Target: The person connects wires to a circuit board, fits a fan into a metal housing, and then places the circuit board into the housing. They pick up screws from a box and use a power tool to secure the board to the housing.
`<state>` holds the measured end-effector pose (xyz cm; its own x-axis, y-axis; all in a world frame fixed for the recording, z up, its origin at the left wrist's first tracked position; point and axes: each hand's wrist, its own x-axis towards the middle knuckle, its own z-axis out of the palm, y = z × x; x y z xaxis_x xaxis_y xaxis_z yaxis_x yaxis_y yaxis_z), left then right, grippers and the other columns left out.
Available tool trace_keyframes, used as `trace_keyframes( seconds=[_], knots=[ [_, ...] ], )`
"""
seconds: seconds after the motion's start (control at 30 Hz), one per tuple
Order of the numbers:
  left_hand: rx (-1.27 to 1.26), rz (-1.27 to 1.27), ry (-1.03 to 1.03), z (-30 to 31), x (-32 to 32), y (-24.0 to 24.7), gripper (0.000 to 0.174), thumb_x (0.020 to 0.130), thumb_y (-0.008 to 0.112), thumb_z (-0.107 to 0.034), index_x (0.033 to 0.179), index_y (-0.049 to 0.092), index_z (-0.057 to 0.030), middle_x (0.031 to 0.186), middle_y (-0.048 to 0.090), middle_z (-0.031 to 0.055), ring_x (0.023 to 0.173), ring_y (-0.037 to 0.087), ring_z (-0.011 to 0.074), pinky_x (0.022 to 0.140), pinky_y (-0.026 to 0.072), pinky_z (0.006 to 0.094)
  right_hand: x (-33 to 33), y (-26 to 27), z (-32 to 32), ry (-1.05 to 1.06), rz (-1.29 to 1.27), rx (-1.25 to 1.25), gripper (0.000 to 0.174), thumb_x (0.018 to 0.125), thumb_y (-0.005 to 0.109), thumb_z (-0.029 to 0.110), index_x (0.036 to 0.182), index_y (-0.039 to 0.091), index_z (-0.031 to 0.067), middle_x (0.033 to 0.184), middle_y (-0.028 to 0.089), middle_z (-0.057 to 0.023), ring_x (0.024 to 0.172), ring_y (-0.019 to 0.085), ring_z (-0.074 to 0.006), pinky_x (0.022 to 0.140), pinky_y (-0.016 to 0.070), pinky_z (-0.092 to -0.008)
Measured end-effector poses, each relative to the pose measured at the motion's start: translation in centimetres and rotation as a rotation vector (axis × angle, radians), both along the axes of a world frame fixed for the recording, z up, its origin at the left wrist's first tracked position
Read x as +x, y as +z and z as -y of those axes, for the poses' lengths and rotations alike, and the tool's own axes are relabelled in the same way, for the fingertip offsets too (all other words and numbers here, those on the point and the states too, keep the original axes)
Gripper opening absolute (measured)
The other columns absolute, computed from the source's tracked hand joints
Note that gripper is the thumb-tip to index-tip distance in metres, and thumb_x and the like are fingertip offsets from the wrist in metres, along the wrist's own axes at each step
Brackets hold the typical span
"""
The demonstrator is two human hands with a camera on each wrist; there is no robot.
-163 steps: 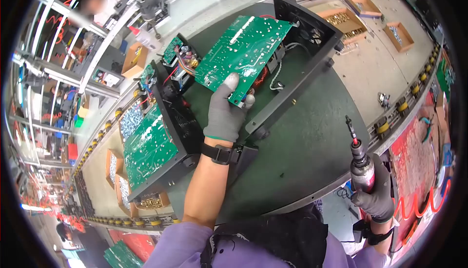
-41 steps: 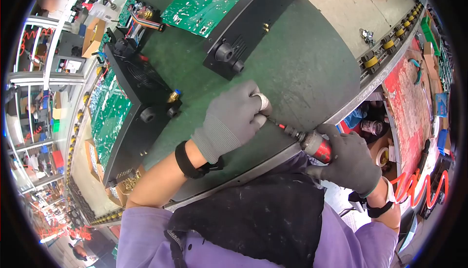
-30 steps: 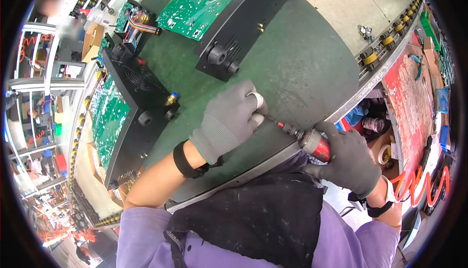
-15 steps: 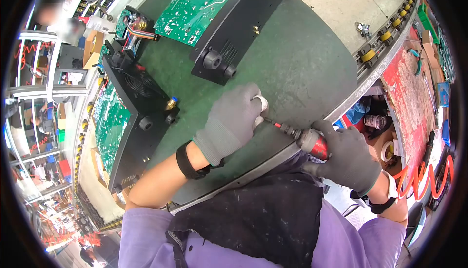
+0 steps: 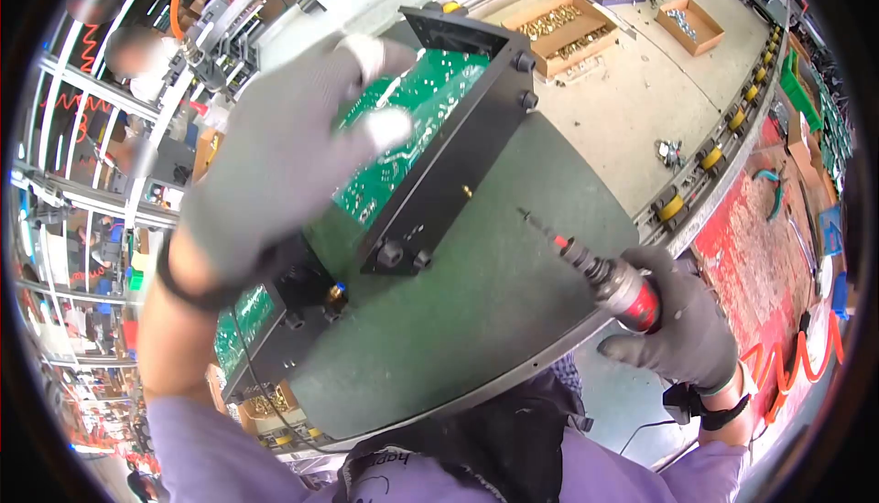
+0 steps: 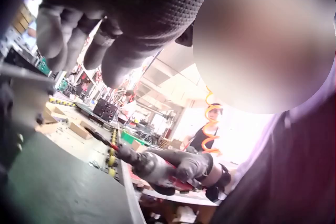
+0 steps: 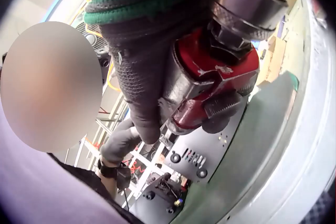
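Observation:
Blurred and raised, the gloved left hand (image 5: 275, 146) is over the upper left of the head view, in front of a green circuit board (image 5: 423, 132) in a black chassis (image 5: 444, 187). Its fingers are spread, with nothing visible between them; whether they touch the board cannot be told. In the left wrist view that hand (image 6: 126, 24) has slightly bent fingers. The gloved right hand (image 5: 682, 329) grips a red and silver power screwdriver (image 5: 632, 297), its bit pointing up and left over the green mat. The right wrist view shows the driver (image 7: 220, 77) close up against the hand (image 7: 142, 71).
A second black unit (image 5: 307, 288) with a green board stands at the left. Boxes of brass parts (image 5: 595, 38) and silver parts (image 5: 691, 27) lie beyond the green mat (image 5: 476, 320). Yellow rollers (image 5: 671, 207) edge the bench; pliers (image 5: 774, 194) lie on a red surface (image 5: 742, 256).
From beside the driver's bit, the left hand has moved up and left towards the chassis. The right hand, still gripping the driver, has shifted right and slightly down. The head view has shifted too.

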<state>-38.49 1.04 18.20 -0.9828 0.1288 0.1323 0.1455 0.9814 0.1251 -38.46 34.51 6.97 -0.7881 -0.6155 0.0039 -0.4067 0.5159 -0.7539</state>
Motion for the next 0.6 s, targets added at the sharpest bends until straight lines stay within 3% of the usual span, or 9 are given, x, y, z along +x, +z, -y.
trace_keyframes(
  seconds=[0.13, 0.2, 0.27, 0.33, 0.37, 0.43, 0.47, 0.53, 0.6],
  knots=[
    [-0.036, 0.323, 0.157, 4.4, -11.2, -3.1, 0.041, 0.09, 0.065, -0.032, 0.122, 0.063, -0.0087, 0.112, 0.067, 0.0126, 0.103, 0.064, 0.0237, 0.092, 0.0475, 0.0311, -3.9, -0.7, -0.3, -0.093, 0.118, 0.047, 0.072, 0.062, 0.087, 0.034, 0.118, 0.051, 0.0071, 0.077, 0.065, -0.018, 0.075, 0.067, -0.038, 0.067, 0.052, -0.0413],
    [0.033, -0.038, -0.081, 4.9, -13.5, -6.6, 0.045, 0.087, 0.063, -0.048, 0.11, 0.068, -0.0092, 0.086, 0.067, 0.0131, 0.081, 0.066, 0.0281, 0.075, 0.0499, 0.0375, -5.6, -0.9, -0.1, -0.117, 0.15, 0.027, 0.07, 0.062, 0.086, 0.033, 0.117, 0.051, 0.0073, 0.078, 0.065, -0.018, 0.076, 0.066, -0.0394, 0.068, 0.0517, -0.0422],
    [-0.217, 0.054, 0.155, 2.1, -15.0, -5.9, 0.057, 0.091, 0.053, -0.056, 0.11, 0.068, -0.0049, 0.09, 0.069, 0.0162, 0.091, 0.066, 0.033, 0.081, 0.049, 0.0412, -7.0, -1.2, -0.1, -0.126, 0.161, 0.056, 0.069, 0.063, 0.086, 0.033, 0.117, 0.051, 0.0081, 0.078, 0.065, -0.0184, 0.077, 0.066, -0.0401, 0.069, 0.0517, -0.0426],
    [-0.246, 0.312, 0.424, 1.9, -17.2, -5.3, 0.067, 0.092, 0.045, -0.062, 0.109, 0.068, -0.0019, 0.098, 0.069, 0.0198, 0.094, 0.066, 0.035, 0.085, 0.0478, 0.0406, -8.0, -1.1, 0.1, -0.146, 0.188, 0.087, 0.07, 0.062, 0.086, 0.033, 0.118, 0.051, 0.0092, 0.08, 0.066, -0.0183, 0.08, 0.067, -0.0398, 0.07, 0.052, -0.0426],
    [-0.257, 0.315, 0.425, 2.7, -17.8, -5.5, 0.067, 0.092, 0.045, -0.062, 0.109, 0.068, -0.0019, 0.098, 0.069, 0.0198, 0.094, 0.066, 0.035, 0.085, 0.0478, 0.0406, -8.4, -1.3, 0.1, -0.144, 0.192, 0.092, 0.07, 0.062, 0.086, 0.033, 0.118, 0.051, 0.0097, 0.08, 0.066, -0.0179, 0.081, 0.067, -0.0396, 0.071, 0.0521, -0.0428],
    [-0.253, 0.396, 0.383, 5.6, -18.3, -6.7, 0.058, 0.093, 0.051, -0.057, 0.103, 0.066, -0.0021, 0.069, 0.06, 0.0124, 0.067, 0.06, 0.0264, 0.068, 0.0469, 0.0324, -9.2, -1.6, 0.1, -0.142, 0.202, 0.089, 0.07, 0.062, 0.086, 0.033, 0.118, 0.051, 0.0102, 0.081, 0.067, -0.0175, 0.082, 0.067, -0.0394, 0.072, 0.0522, -0.0429],
    [-0.26, 0.4, 0.384, 6.7, -18.4, -7.9, 0.058, 0.093, 0.051, -0.057, 0.103, 0.066, -0.0021, 0.069, 0.06, 0.0124, 0.067, 0.06, 0.0264, 0.068, 0.0469, 0.0324, -9.6, -1.6, 0.0, -0.127, 0.219, 0.081, 0.07, 0.062, 0.086, 0.033, 0.118, 0.052, 0.0103, 0.082, 0.067, -0.0172, 0.083, 0.067, -0.0391, 0.073, 0.0522, -0.0429],
    [0.37, 0.369, 0.372, 6.3, -17.6, -8.4, 0.049, 0.096, 0.05, -0.054, 0.108, 0.067, -0.0094, 0.067, 0.054, 0.0015, 0.061, 0.051, 0.0143, 0.059, 0.0421, 0.0269, -10.2, -1.7, 0.0, -0.113, 0.241, 0.069, 0.07, 0.062, 0.086, 0.033, 0.118, 0.052, 0.0104, 0.083, 0.067, -0.0169, 0.084, 0.067, -0.0389, 0.074, 0.0523, -0.0429],
    [0.569, 0.388, 0.443, 4.3, -17.1, -7.8, 0.043, 0.097, 0.05, -0.051, 0.11, 0.067, -0.0131, 0.067, 0.05, -0.0044, 0.059, 0.046, 0.0076, 0.055, 0.0391, 0.0241, -10.7, -1.8, 0.0, -0.109, 0.19, 0.094, 0.069, 0.062, 0.086, 0.032, 0.117, 0.052, 0.0103, 0.081, 0.067, -0.0175, 0.083, 0.067, -0.0387, 0.073, 0.0523, -0.0427]
  ],
)
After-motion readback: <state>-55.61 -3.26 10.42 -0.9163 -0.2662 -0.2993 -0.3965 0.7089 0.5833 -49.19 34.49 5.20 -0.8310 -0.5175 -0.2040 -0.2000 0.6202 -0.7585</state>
